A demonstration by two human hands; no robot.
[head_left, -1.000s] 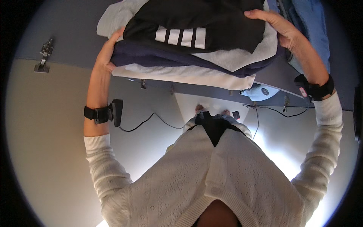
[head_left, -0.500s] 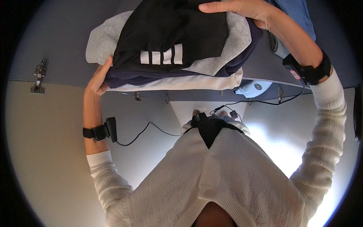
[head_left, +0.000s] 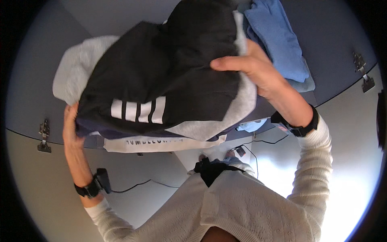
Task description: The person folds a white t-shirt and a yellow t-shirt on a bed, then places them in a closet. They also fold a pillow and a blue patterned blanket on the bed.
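Observation:
A black-and-grey garment (head_left: 161, 76) with white bars lies on top of a dark navy garment (head_left: 105, 126). Beneath both, a white folded cloth (head_left: 165, 144) with dark print shows along the near side. At the left end of the stack, my left hand (head_left: 72, 125) is closed round the edge of the upper garments, its fingers partly hidden. My right hand (head_left: 250, 70) grips the right side of the black-and-grey garment, thumb on top and the other fingers hidden under the grey edge.
Folded blue clothing (head_left: 278, 44) lies beyond my right hand on the dark cabinet shelf (head_left: 330, 48). Metal hinges (head_left: 44, 137) sit at the cabinet's edges, with pale doors standing open. Below the shelf edge is a light-blue cap-like item (head_left: 252, 126). Cables (head_left: 133, 187) trail from both wrist straps.
The upper garments have shifted left over the white cloth, and its print now shows. Both hands have moved left with them. The view has shifted too, bringing more blue clothing into sight.

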